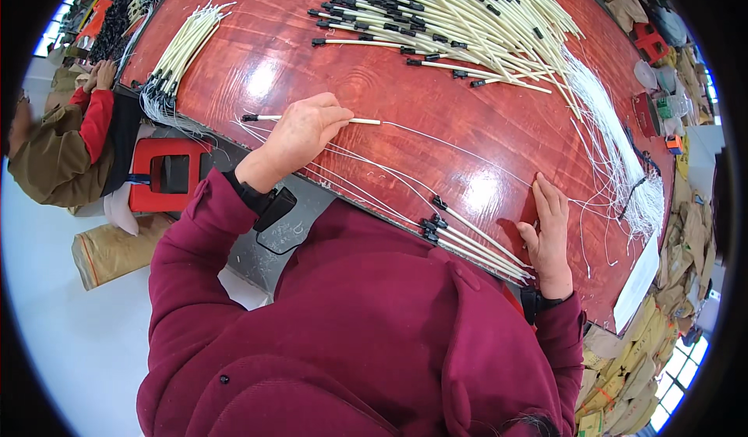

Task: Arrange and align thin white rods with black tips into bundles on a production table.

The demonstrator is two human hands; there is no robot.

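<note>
My left hand (302, 132) is closed round a cream-coloured stick (365, 121) with a black fitting at its left end. From the stick's right end a thin white cord (460, 150) runs across the red table (366, 86) toward my right hand (550, 230). That hand rests on the tabletop, fingers stretched out and thumb apart; whether its fingertips press on the cord I cannot tell. Close to my body, between the hands, lie several finished-looking cream sticks (483, 246) with black ends, their white cords trailing left along the table edge.
A large pile of black-tipped sticks (460, 24) covers the far side, with a thick bundle of white cords (631, 180) at right. A smaller stick bundle (185, 44) lies far left. Beside the table are a red stool (144, 174) and another person in red sleeves (95, 125).
</note>
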